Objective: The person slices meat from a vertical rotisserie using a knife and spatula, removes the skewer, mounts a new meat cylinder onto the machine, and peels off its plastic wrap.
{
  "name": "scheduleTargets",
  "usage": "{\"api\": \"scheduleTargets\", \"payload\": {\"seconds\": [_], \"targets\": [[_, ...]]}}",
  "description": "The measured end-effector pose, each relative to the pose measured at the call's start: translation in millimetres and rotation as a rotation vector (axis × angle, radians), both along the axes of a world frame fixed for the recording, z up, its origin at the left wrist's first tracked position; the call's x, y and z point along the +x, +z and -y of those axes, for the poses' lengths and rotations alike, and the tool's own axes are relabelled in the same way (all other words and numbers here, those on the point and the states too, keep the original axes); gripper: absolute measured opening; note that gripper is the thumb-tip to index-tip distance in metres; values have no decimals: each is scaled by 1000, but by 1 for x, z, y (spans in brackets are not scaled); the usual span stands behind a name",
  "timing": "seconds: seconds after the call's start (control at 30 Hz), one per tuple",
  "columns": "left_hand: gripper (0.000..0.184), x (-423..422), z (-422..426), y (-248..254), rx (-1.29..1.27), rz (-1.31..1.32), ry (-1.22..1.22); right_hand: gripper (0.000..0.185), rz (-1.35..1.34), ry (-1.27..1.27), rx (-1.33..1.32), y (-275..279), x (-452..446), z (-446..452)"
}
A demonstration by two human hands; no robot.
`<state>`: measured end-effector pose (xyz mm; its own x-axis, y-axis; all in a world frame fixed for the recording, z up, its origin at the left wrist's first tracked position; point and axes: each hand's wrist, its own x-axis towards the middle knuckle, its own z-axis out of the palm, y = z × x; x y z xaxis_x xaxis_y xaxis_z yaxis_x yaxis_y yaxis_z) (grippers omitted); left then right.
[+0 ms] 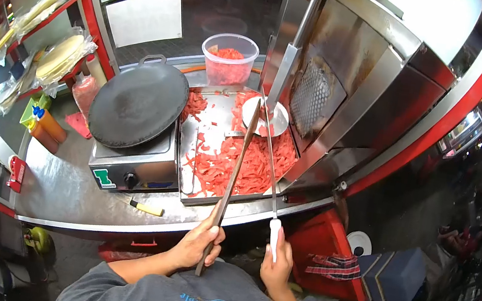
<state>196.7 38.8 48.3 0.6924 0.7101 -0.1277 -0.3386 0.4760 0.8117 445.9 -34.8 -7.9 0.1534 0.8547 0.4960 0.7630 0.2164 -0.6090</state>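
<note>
My left hand (200, 243) is wrapped round a long brownish bar (235, 178) that tapers toward its far end; its exact kind is unclear. The bar's lower end sticks out below my fist. In my right hand (276, 267) is a long thin knife (272, 166), gripped by its white handle. Blade and bar both point away from me and come close together near their far ends; whether they touch I cannot tell. Beyond and beneath them, shredded reddish meat (247, 173) covers much of a metal tray (201, 197). A vertical spit (287, 64) with a round plate (281, 122) stands at its far side.
Left of the tray, a black griddle pan (139, 104) sits on a burner (131, 176). A yellow-handled tool (146, 207) lies at the counter's front. Behind stands a clear tub (228, 71) of reddish meat. An upright grill (343, 72) rises at right; bagged flatbreads (61, 61) are at left.
</note>
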Motion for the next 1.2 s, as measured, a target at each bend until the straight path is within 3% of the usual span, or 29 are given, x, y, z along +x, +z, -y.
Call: {"api": "scheduleTargets", "payload": {"seconds": [0.17,0.4,0.6,0.83,0.97,1.07,1.17,1.2], "targets": [[74,19,0,2,1,25,42,59,-7,-47,-67,21,-9,-37],[68,33,-1,5,-61,107,51,58,22,-43,-113,-8,15,42],[71,41,0,17,-54,103,46,58,-11,-53,-145,34,-3,-32],[72,46,0,7,-47,136,39,63,-1,-28,-193,28,3,50],[72,46,4,4,-26,96,43,61,9,-68,-161,44,-12,-2],[69,48,8,6,-41,111,61,61,-45,-77,-364,72,-24,-27],[61,39,5,6,-135,220,65,63,-214,114,-199,59,-13,9],[59,36,4,7,-178,257,84,63,-384,139,-293,46,-5,28]]}}
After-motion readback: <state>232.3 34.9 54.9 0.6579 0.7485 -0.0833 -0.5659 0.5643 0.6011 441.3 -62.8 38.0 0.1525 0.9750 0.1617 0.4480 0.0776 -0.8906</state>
